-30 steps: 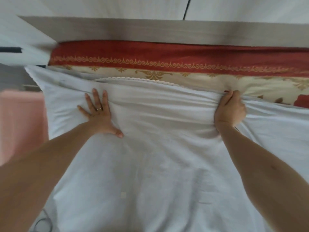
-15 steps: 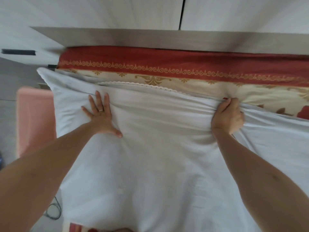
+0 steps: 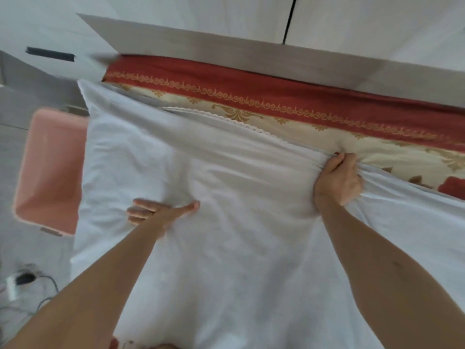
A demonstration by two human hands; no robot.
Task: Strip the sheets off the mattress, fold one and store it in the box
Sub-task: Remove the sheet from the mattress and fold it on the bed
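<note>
A white sheet (image 3: 226, 248) lies spread over most of the bed, doubled over at its far edge where a scalloped trim shows. Under it lies a cream and red patterned sheet (image 3: 276, 114) along the headboard side. My right hand (image 3: 338, 180) is shut on the white sheet's far edge, bunching the cloth. My left hand (image 3: 156, 214) rests flat on the white sheet, fingers apart and pointing left. A pink box (image 3: 47, 170) stands on the floor left of the bed, partly hidden by the sheet.
A grey wooden headboard (image 3: 251, 54) runs along the far side, with white cupboard doors (image 3: 176, 11) behind it. A power strip with cables (image 3: 20, 280) lies on the grey floor at the lower left.
My left hand has slid back toward me across the white sheet and turned to point left. The view has swung left, showing more of the pink box. My right hand keeps its grip.
</note>
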